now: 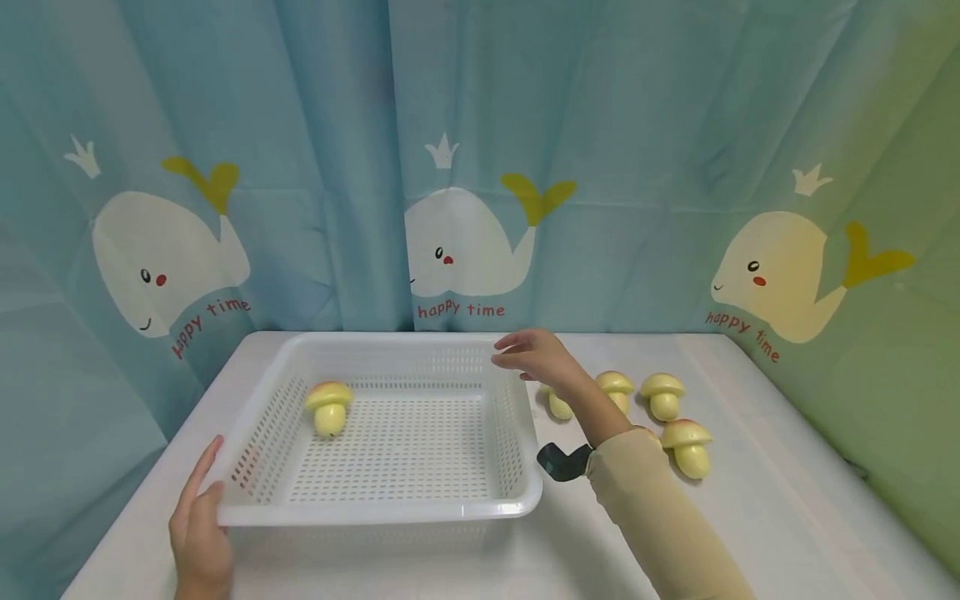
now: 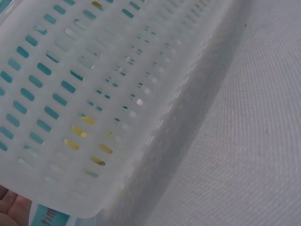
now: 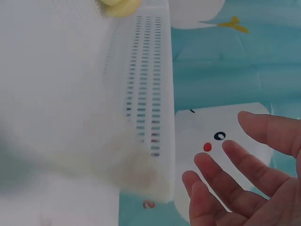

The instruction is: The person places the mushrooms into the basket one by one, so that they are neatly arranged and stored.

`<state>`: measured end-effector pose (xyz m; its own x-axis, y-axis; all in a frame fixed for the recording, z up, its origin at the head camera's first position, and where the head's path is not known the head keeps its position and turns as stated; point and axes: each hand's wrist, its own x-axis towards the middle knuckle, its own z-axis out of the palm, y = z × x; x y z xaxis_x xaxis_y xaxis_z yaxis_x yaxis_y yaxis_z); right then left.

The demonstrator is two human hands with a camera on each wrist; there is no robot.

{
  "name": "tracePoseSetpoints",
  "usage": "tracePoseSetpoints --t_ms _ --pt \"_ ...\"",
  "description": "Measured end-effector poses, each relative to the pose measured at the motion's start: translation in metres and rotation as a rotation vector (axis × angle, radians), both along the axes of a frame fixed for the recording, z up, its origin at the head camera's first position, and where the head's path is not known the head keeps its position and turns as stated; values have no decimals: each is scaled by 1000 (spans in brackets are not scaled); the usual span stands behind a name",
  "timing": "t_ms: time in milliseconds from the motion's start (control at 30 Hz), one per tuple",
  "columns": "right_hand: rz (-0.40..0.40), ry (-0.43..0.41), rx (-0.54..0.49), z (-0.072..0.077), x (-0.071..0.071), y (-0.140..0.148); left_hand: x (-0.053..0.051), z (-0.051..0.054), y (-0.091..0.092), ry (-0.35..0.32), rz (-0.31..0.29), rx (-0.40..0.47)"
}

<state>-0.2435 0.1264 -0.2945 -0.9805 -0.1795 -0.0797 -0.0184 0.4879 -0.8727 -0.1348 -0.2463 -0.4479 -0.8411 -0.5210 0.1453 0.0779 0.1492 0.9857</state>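
A white slotted basket (image 1: 375,513) stands on the table, its wall (image 2: 70,200) filling much of the left wrist view. Inside, toward the left, is one yellow toy mushroom (image 1: 329,410) with a reddish-topped cap; in the right wrist view a yellow piece (image 3: 123,7) shows at the top edge. My left hand (image 1: 201,533) is at the basket's front left corner, fingers fairly straight along the outside, thumb at the rim. Over the back right corner hovers my right hand (image 1: 542,360), empty, its fingers (image 3: 244,165) spread and slightly bent.
Several similar mushrooms (image 1: 687,447) lie on the white table (image 1: 757,508) to the right of the basket, some partly behind my right forearm. A blue-green curtain (image 1: 637,125) with printed whales hangs behind the table. A dark strap piece (image 1: 564,462) is at my right wrist.
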Motion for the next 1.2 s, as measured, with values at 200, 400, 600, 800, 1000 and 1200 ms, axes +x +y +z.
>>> tracePoseSetpoints --t_ms 200,400,600,800,1000,1200 --pt "9 77 57 -6 8 15 0 0 0 -24 15 39" --pt "-14 118 98 -12 16 27 0 -2 0 -68 14 34" --pt "-18 153 132 -15 25 39 1 0 0 -53 11 35" --pt "9 182 172 -18 34 55 1 2 2 -34 7 73" --pt "2 185 207 -21 40 70 1 4 1 -19 14 56" --pt "-24 166 153 -24 49 88 1 4 3 -6 -6 73"
